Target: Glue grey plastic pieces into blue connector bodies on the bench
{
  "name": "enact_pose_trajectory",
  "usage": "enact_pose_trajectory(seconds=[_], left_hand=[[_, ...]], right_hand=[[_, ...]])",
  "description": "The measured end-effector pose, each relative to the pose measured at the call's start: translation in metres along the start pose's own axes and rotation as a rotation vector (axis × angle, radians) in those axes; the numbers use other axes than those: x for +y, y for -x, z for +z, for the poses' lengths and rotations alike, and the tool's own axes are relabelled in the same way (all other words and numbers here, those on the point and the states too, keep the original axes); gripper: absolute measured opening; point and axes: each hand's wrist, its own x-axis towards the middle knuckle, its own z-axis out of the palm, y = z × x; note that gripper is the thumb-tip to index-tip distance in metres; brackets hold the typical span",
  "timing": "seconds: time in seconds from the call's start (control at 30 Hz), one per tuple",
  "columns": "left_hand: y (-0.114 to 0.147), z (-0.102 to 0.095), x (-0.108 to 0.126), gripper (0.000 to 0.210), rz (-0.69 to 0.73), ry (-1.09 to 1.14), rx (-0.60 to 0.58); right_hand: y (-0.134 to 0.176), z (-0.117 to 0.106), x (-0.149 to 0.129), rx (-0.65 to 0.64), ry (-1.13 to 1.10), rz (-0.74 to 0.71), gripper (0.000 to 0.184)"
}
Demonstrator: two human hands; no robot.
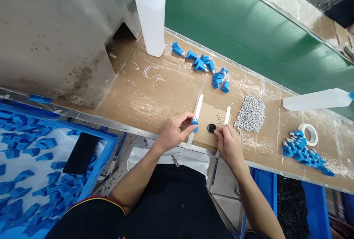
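My left hand point(177, 130) pinches a small blue plastic part point(194, 124) with a pale piece on its top, over a taped cardboard piece point(206, 115). Close beside a small round black dish point(211, 128), my right hand point(229, 141) has its thumb and fingertips pressed together. Whatever is between those fingertips is too small or hidden to name. Tiny dark bits point(220, 118) are scattered on the cardboard just beyond the dish. To the right lies a heap of small grey pieces point(250, 113).
Several blue parts point(203, 63) lie toward the back, and more blue parts point(304, 154) sit at right by a tape roll point(309, 134). One white bottle point(151, 18) stands at back left; another bottle point(318, 99) is at right. A blue tray point(110, 147) flanks the bench.
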Motion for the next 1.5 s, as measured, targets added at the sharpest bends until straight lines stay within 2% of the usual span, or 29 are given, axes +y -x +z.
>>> enact_pose_trajectory(seconds=[0.53,0.9,1.03,1.13,1.23,1.33,1.5], left_hand=[[0.0,-0.002,-0.002,0.008,0.059,-0.028,-0.016],[0.0,-0.002,-0.003,0.008,0.049,0.016,-0.012],[0.001,-0.001,-0.007,0.013,0.016,0.191,-0.053],[0.001,0.0,-0.01,0.015,-0.014,0.346,-0.087],[0.002,0.001,-0.01,0.02,-0.029,0.435,-0.114],[0.002,0.001,-0.009,0.026,-0.048,0.494,-0.125],[0.003,0.002,-0.008,0.03,-0.065,0.537,-0.117]], right_hand=[[0.001,0.004,0.001,0.065,0.054,-0.077,0.02],[0.001,-0.001,-0.001,0.071,0.017,-0.066,0.018],[-0.001,-0.013,-0.012,0.125,-0.112,-0.006,0.016],[-0.004,-0.016,-0.029,0.209,-0.302,0.044,0.016],[-0.008,-0.009,-0.051,0.263,-0.553,0.111,0.015],[-0.012,0.003,-0.069,0.246,-0.756,0.184,0.019],[-0.019,0.015,-0.084,0.217,-0.888,0.216,0.021]])
